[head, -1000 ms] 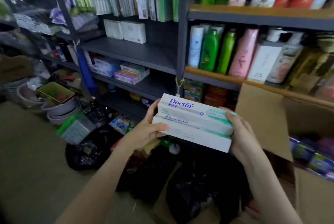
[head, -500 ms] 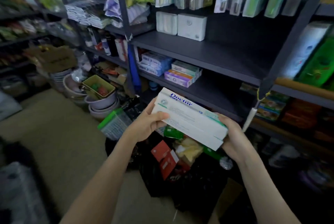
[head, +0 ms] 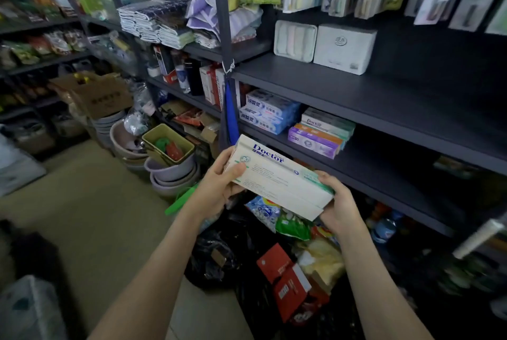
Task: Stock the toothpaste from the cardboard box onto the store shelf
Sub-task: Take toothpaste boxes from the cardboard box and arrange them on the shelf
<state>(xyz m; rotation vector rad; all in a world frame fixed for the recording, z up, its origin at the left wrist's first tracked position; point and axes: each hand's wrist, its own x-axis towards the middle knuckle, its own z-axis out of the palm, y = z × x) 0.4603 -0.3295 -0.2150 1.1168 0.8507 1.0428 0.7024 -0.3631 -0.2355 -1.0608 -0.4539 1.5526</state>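
The dark grey metal store shelf (head: 384, 169) lies just beyond the hands, with bare board past the right hand. A stack of long white-and-green "Doctor" toothpaste cartons (head: 277, 178) is held tilted between both hands, just short of the shelf's front edge and not yet set down. If the cartons are not bound together, the lower ones could be squeezed out or slid off the tilt and dropped among the crumpled bags and packets (head: 292, 226) below the hands. The stocked pile of purple, orange and green cartons (head: 321, 134), beyond the right hand, could be knocked if the stack is pushed in askew. The left hand (head: 222, 183) is clamped on the left end, thumb on top. The right hand (head: 340, 202) is curled round the right end.
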